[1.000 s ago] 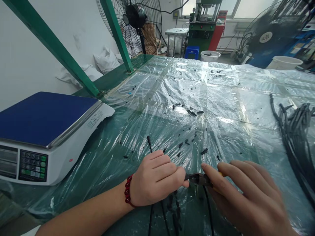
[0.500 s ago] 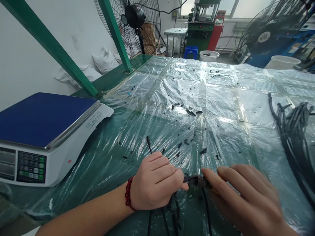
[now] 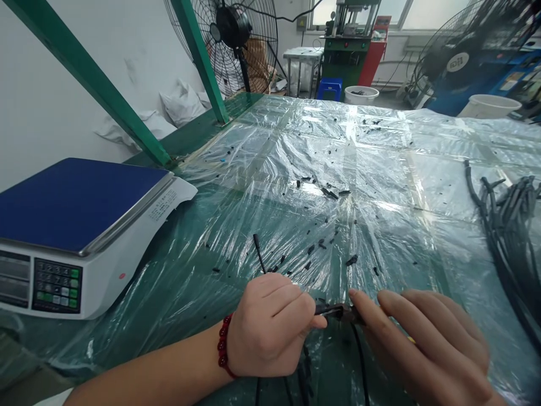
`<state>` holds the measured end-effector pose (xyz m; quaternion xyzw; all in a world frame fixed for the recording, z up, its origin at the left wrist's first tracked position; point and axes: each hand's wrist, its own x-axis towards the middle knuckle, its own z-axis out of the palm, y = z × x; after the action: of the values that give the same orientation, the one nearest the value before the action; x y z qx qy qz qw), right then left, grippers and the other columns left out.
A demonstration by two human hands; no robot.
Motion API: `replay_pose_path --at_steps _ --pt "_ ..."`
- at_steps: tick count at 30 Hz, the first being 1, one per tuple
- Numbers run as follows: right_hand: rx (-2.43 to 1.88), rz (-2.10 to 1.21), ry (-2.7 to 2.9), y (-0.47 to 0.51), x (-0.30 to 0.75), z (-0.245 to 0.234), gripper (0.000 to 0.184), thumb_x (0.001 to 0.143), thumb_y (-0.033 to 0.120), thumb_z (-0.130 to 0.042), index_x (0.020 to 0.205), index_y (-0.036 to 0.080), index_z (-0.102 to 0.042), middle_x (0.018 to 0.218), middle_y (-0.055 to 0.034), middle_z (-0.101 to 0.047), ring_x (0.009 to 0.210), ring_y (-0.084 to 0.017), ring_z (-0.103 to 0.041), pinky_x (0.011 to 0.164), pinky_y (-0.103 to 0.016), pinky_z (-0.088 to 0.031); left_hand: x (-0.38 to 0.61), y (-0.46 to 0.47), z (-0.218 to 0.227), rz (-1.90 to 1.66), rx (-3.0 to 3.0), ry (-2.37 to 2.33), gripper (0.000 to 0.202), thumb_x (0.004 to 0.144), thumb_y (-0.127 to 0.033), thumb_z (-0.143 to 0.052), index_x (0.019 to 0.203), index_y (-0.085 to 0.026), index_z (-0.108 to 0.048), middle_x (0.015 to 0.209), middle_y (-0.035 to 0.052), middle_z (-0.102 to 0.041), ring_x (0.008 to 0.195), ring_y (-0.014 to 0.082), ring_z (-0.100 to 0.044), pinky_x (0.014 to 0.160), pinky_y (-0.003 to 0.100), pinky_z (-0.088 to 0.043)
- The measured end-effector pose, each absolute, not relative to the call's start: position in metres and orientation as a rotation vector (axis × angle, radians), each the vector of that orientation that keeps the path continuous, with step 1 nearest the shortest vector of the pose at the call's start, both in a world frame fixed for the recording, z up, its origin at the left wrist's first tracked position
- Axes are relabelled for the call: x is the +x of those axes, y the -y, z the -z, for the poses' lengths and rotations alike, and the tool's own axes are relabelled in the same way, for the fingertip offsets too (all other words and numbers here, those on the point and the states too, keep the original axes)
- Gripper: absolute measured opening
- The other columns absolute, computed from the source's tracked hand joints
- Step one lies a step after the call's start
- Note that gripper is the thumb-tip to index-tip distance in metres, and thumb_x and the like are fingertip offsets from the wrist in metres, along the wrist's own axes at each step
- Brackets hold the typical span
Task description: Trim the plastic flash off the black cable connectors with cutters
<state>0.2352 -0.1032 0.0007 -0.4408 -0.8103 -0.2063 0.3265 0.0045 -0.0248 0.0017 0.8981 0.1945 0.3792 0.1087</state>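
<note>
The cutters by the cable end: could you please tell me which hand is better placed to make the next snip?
Probably the right hand: it grips the cutters, whose tip meets the black cable that the left hand is fisted around.

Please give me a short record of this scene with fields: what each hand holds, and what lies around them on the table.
Left hand: closed around black cables, one end sticking up
Right hand: holds pliers, tips at the left hand's thumb
Left side: weighing scale
Right side: cable bundle
Surface: plastic sheet strewn with black bits
</note>
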Motion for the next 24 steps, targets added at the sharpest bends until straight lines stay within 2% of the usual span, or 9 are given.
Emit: replay_pose_path --at_steps 9,13,19,24 --pt "-1.154 0.630 2.200 0.101 0.234 -0.011 0.018 0.091 0.007 -0.069 0.107 0.013 -0.073 0.077 -0.0066 -0.074 0.069 -0.020 -0.064 0.071 -0.037 -0.048 0.005 0.036 0.002 -1.111 2.541 -0.637 0.031 0.104 -0.020 -0.042 0.075 -0.017 -0.050 0.060 -0.0014 -0.038 0.053 0.0146 -0.035 0.052 0.033 -0.022" --pt "-1.185 0.580 2.145 0.102 0.234 -0.009 0.020 0.089 0.007 -0.070 0.107 0.014 -0.074 0.077 -0.0059 -0.071 0.070 -0.020 -0.063 0.072 -0.037 -0.048 0.007 0.034 0.005 -1.192 2.480 -0.613 0.033 0.105 -0.022 -0.041 0.074 -0.018 -0.049 0.059 -0.0027 -0.035 0.050 0.0128 -0.030 0.051 0.033 -0.020" --pt "-1.204 0.497 2.068 0.099 0.238 0.003 0.028 0.086 0.011 -0.076 0.113 0.016 -0.076 0.087 -0.0085 -0.071 0.077 -0.023 -0.065 0.077 -0.041 -0.048 0.008 0.025 0.002 -1.196 2.599 -0.565 0.025 0.106 -0.021 -0.045 0.083 -0.017 -0.055 0.058 -0.0029 -0.041 0.051 0.0133 -0.032 0.050 0.032 -0.024" --pt "-1.280 0.452 2.051 0.098 0.242 -0.005 0.028 0.086 0.016 -0.079 0.113 0.020 -0.077 0.091 -0.0085 -0.072 0.083 -0.024 -0.066 0.081 -0.043 -0.049 0.006 0.020 0.004 -1.250 2.588 -0.545 0.021 0.107 -0.025 -0.046 0.091 -0.016 -0.056 0.060 -0.0032 -0.042 0.052 0.0128 -0.032 0.051 0.030 -0.028"
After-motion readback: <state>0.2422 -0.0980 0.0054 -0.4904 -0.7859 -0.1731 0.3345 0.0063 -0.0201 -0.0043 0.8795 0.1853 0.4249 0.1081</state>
